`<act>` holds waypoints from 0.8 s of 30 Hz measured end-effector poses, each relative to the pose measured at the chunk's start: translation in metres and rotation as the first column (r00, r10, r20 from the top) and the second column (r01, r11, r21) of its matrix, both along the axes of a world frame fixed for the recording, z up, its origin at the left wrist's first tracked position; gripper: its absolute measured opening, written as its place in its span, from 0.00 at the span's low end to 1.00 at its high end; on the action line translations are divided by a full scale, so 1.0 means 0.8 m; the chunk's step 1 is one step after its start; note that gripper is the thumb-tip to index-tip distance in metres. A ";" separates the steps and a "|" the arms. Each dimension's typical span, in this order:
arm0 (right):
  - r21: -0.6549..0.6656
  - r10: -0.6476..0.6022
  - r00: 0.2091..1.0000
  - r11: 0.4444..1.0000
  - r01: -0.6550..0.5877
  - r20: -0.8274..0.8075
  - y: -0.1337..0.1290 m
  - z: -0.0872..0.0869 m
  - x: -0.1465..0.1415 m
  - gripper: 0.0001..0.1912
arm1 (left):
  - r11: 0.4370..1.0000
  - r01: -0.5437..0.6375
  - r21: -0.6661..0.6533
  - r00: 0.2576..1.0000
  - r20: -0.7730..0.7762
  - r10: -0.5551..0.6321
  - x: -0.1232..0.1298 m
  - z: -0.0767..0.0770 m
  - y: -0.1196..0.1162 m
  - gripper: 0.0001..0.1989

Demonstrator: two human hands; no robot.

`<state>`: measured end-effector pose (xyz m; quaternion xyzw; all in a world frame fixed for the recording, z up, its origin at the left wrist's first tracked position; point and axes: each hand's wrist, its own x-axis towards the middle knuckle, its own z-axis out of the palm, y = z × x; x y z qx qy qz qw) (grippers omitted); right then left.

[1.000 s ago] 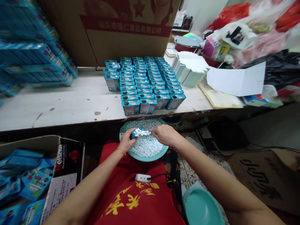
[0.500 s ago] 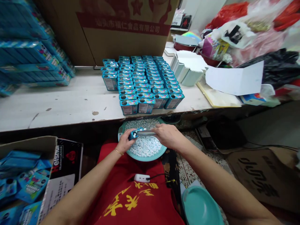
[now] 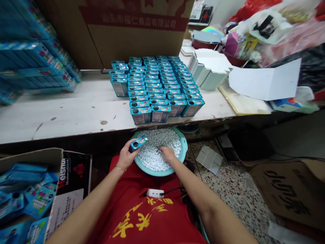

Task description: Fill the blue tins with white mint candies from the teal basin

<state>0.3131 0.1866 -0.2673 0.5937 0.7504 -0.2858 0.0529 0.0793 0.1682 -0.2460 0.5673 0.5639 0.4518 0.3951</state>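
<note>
A small blue candy box (image 3: 138,143) with a dark round hole in its top is held in my left hand (image 3: 126,156), tilted over the left rim of a turquoise basin (image 3: 184,146). Small white candies (image 3: 151,160) fill this basin. Down among them is my right hand (image 3: 167,155), its fingers closed around a metal scoop (image 3: 159,150). Only a short shiny piece of the scoop shows; the remainder is hidden by the hand and candies. A white piece sits at the far end of the box top.
Rows of blue boxes (image 3: 161,113) stand on the white table (image 3: 76,115) beyond the basin. At left, an open carton (image 3: 73,179) holds more blue boxes. Stacked white card pieces (image 3: 210,67) and plastic bags (image 3: 286,44) lie at right. A large brown carton (image 3: 132,44) stands behind.
My right hand has drawn the scoop away from the box and lowered it into the candies. My left hand has shifted slightly left with the box, and the view has turned a little.
</note>
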 end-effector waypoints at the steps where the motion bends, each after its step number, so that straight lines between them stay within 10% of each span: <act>1: -0.010 -0.015 0.999 1.000 0.015 -0.030 0.002 -0.006 -0.002 0.17 | 1.000 -0.023 -0.014 1.000 -0.005 0.023 -0.003 0.003 -0.002 0.22; 6: -0.066 -0.062 0.972 0.997 0.048 -0.228 0.001 0.008 0.028 0.18 | 0.994 -0.094 -0.062 0.996 0.009 0.094 -0.012 0.010 -0.005 0.24; 12: -0.015 -0.022 0.887 1.000 0.017 -0.461 0.003 0.111 0.044 0.17 | 1.000 -0.015 -0.009 1.000 0.018 0.015 0.005 -0.006 -0.002 0.22; 17: 0.081 0.214 0.967 0.976 -0.204 -0.136 0.013 0.184 0.015 0.16 | 0.994 0.088 0.071 0.994 -0.066 -0.083 0.029 -0.006 -0.002 0.19; 24: 0.080 0.363 0.878 0.911 -0.405 0.312 0.012 0.227 -0.031 0.14 | 0.986 0.132 0.102 0.985 -0.128 -0.119 0.034 0.002 -0.006 0.19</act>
